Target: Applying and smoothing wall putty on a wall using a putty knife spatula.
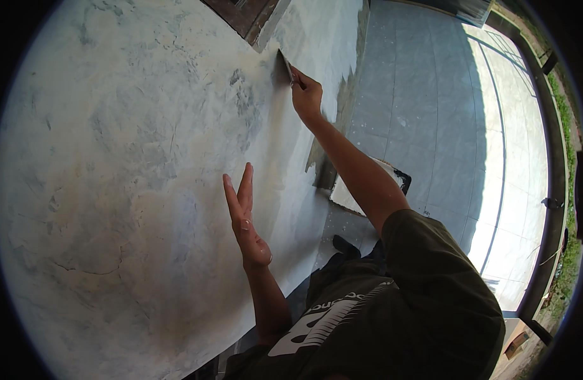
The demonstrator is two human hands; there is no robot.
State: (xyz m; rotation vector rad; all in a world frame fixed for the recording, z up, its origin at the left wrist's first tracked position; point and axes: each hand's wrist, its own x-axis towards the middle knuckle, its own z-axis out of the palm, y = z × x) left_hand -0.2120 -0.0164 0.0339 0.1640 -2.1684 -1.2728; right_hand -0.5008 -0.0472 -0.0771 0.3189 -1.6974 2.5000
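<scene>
Farthest left, the broad pale wall with its mottled grey-and-cream skim coat [114,158] fills most of your view, patchy and uneven, with a few hairline cracks low down. Your left hand [246,218] is held edge-on just in front of that surface, fingers straight and together, gripping nothing; whether it actually touches the plaster cannot be told. Further right and higher, your right hand [306,95] is stretched out at arm's length, clamped around the handle of a small dark-bladed putty knife [286,68], whose blade lies against the wall near the corner under a dark brown frame [240,12]. Below your forearm a flat white-smeared mortar board with a dark rim [367,190] rests on the grey tiled floor [430,95]. By the look of it, you are in the middle of smoothing filler along the upper edge; the next stroke seems to call for steady, even pressure with the blade kept at a shallow angle, so it leaves no ridges.
</scene>
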